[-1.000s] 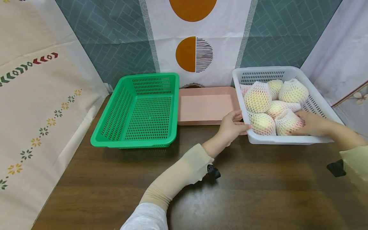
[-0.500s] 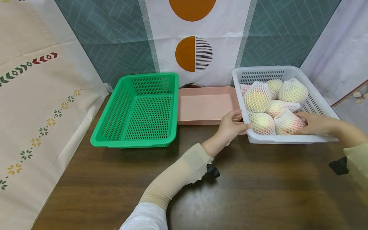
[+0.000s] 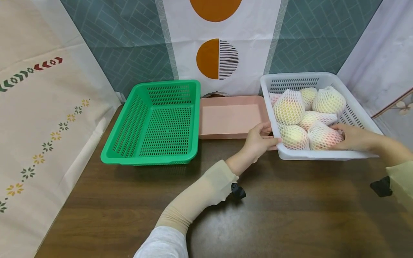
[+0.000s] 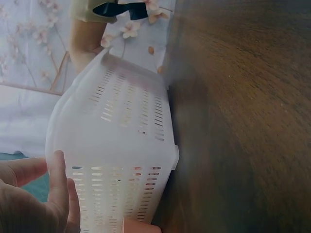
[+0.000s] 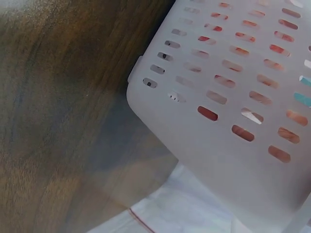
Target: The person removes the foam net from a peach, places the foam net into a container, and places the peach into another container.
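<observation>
Fruit (image 3: 323, 136) inside the white basket (image 3: 313, 155) is gripped by the right hand (image 3: 355, 138); the left hand (image 3: 257, 144) pinches the basket's left rim (image 3: 269, 111), presumably steadying it.

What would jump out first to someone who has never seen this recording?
Probably the bright green basket, left of centre in the head view, with nothing visible inside. Next, at the right, is the white basket piled with net-wrapped fruit: the left hand grips its left rim, and the right hand holds a pinkish fruit at its front. An orange circle also stands out at top centre.
</observation>
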`<state>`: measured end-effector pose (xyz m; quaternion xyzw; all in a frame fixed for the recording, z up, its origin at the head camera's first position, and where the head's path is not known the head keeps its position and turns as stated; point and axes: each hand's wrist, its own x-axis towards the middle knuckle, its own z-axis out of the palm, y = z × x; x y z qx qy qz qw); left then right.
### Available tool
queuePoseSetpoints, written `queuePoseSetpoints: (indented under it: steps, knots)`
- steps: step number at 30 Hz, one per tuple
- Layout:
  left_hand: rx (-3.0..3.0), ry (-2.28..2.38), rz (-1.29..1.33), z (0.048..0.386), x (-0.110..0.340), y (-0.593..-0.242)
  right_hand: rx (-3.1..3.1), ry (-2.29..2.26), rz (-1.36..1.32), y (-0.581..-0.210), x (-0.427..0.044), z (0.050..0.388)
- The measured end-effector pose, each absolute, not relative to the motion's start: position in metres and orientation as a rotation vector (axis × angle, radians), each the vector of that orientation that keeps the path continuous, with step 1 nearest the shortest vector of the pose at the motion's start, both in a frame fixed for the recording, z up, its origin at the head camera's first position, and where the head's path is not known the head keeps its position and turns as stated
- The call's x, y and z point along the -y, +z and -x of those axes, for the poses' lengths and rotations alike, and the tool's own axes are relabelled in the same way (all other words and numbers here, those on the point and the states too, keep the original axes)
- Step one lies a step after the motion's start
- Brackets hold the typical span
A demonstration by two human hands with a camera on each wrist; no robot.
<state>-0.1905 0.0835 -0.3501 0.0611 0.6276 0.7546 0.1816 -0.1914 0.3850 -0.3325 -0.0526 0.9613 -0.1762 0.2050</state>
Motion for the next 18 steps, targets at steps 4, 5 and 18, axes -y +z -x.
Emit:
queuePoseSetpoints:
  steps: [4,5,18]
  knots:
    - [-1.775,2.13,-0.171,0.1906,-0.0832,-0.3499,-2.696,-0.47,0.145,-0.3321,-0.3837,0.1905]
    - [-1.777,2.129,-0.17,0.1904,-0.0831,-0.3498,-2.702,-0.468,0.15,-0.3321,-0.3836,0.1901]
    - [-1.768,2.132,-0.193,0.1919,-0.0826,-0.3513,-2.704,-0.52,0.193,-0.3333,-0.3849,0.1903]
